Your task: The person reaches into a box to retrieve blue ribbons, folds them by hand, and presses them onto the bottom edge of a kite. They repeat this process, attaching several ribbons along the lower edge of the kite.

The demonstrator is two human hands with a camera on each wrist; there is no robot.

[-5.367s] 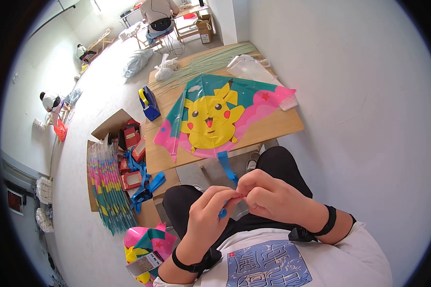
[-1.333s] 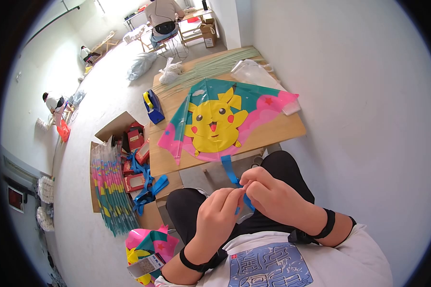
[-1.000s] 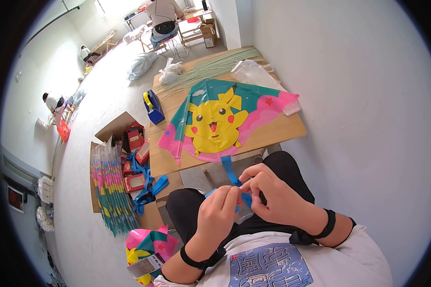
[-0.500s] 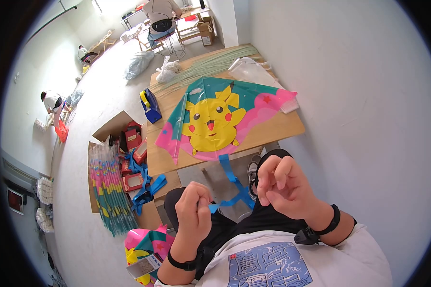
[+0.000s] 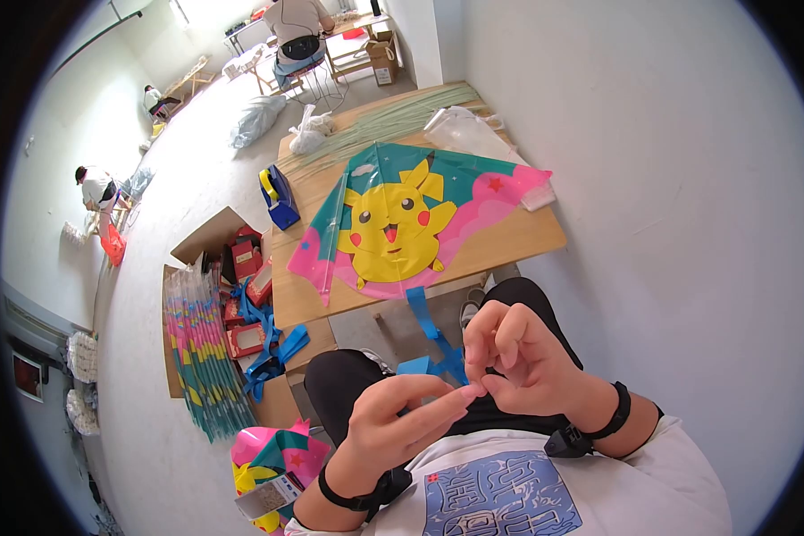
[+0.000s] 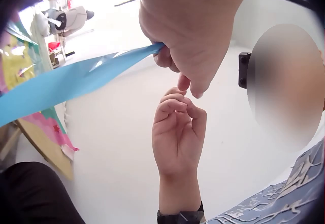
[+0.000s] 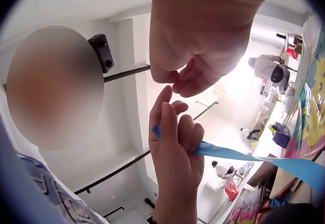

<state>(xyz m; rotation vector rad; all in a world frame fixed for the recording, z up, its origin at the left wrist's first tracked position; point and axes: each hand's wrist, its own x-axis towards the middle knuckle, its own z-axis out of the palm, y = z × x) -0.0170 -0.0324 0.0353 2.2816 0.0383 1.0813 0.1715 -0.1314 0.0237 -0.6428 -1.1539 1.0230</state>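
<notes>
A kite (image 5: 393, 234) printed with a yellow cartoon character lies on the wooden table in the head view. From its lower edge hangs a long blue ribbon tail (image 5: 419, 311), running down to my lap. My left hand (image 5: 397, 427) grips the tail in its curled lower fingers, with index finger and thumb extended; a short blue end (image 7: 156, 131) pokes out in the right wrist view. My right hand (image 5: 538, 368) is raised facing it, fingers loosely bent, its fingertips right at the left fingertips. Nothing shows between the right fingers.
A blue tape dispenser (image 5: 280, 198) stands at the table's left edge; thin green sticks (image 5: 393, 121) lie at the back. Left of the table, a cardboard box (image 5: 207, 234) holds packaged kites (image 5: 207, 344) and blue ribbons (image 5: 277, 348). A wall (image 5: 652, 179) rises on the right.
Half a second ago the hands were apart, after working close together on the tail; now their fingertips meet again. The left index finger has straightened. The kite stays on the table.
</notes>
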